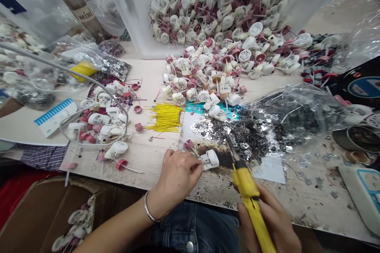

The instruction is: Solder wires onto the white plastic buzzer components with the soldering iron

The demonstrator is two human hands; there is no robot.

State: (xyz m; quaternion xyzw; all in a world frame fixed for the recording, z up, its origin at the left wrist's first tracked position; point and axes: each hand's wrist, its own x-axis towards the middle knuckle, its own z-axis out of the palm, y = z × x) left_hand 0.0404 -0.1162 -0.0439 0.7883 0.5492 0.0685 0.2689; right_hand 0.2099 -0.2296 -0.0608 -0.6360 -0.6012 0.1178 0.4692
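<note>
Near the table's front edge, my left hand pinches a small white plastic part with a round cap, its fingers closed on the near end. A pink piece on a thin wire lies just beyond it. My right hand is wrapped round a yellow soldering iron. Its metal tip points up and left, over a heap of small shiny metal pieces on white paper. Left of that heap lies a bundle of yellow wires.
A translucent bin full of white and pink parts stands at the back, with more parts spilled before it. A grey cable loops over parts at left. A cardboard box sits below left; a clear bag lies right.
</note>
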